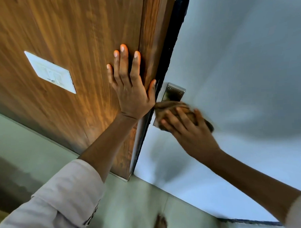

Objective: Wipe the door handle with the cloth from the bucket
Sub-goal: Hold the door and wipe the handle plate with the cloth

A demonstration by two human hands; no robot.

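A steel handle plate with two screws sits on the pale grey door, close to its edge. My right hand presses a brown cloth over the lower part of the plate, hiding the lever itself. The cloth and hand are blurred by motion. My left hand lies flat with fingers spread on the wooden panel, its thumb at the dark door edge. No bucket is in view.
A white switch plate is fixed to the wooden panel at the left. Below lies a light tiled floor, where a bare foot shows at the bottom. A dark strip runs along the door's bottom edge.
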